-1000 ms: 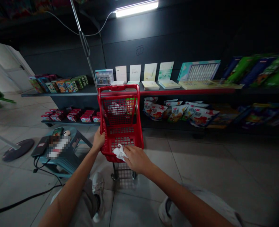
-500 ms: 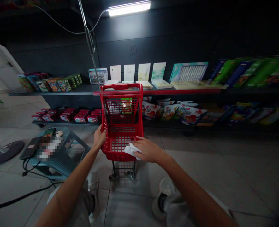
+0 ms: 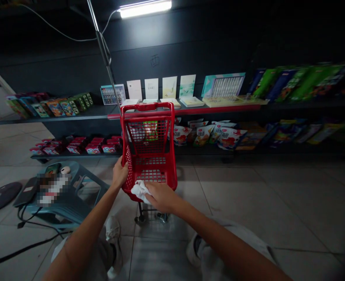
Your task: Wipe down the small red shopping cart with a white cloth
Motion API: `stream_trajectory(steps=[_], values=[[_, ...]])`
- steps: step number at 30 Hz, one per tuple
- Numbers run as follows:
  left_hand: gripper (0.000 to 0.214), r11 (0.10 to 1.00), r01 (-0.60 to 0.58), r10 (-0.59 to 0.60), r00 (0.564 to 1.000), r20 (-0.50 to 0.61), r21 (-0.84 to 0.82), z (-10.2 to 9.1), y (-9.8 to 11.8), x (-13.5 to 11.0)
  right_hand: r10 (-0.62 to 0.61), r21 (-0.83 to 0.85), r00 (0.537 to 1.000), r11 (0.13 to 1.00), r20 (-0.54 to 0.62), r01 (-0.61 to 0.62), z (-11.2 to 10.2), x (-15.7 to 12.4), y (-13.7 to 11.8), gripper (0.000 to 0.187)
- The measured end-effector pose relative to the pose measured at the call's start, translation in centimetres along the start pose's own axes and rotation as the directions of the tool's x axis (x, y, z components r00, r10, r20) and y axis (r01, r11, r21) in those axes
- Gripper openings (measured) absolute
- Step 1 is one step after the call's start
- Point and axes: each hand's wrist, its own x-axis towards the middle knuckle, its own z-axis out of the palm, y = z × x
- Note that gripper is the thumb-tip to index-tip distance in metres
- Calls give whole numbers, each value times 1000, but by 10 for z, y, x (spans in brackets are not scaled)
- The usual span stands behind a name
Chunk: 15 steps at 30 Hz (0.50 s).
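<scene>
A small red shopping cart (image 3: 172, 156) with latticed basket walls stands upright in front of me. My left hand (image 3: 120, 173) grips the left rim of its basket, the fingers curled over the side. In my right hand (image 3: 160, 197) is a crumpled white cloth (image 3: 140, 190), possibly a tissue, held at the near rim of the basket. Through the lattice I see the basket floor, with nothing lying on it. The fingertips of my right hand are partly hidden by the cloth.
A grey-blue plastic stool (image 3: 75, 199) with a phone, a dark device and cables is at the left. Behind the cart runs a dark shelf (image 3: 99, 117) with booklets, small boxes and snack bags. A metal pole (image 3: 102, 47) rises beside the cart.
My right hand has moved left along the basket's near rim with the white cloth. My left hand keeps its grip on the left side. The view has shifted slightly to the right.
</scene>
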Motion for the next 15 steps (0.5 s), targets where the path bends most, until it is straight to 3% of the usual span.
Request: stream_trajectory(steps=[3, 6, 10, 15], values=[[52, 1000, 13, -13, 1000, -3, -17, 0, 1, -2, 21, 66, 1000, 998, -6, -20, 6, 13, -11, 30], [54, 1000, 12, -13, 1000, 26, 22, -4, 2, -2, -33, 50, 997, 998, 71, 30, -1, 18, -8, 30], [57, 993, -30, 20, 996, 82, 118, -12, 4, 2, -30, 48, 980, 999, 195, 22, -20, 8, 14, 26], [55, 990, -127, 119, 984, 135, 54, -13, 5, 7, 43, 23, 988, 999, 151, -47, -31, -12, 24, 28]])
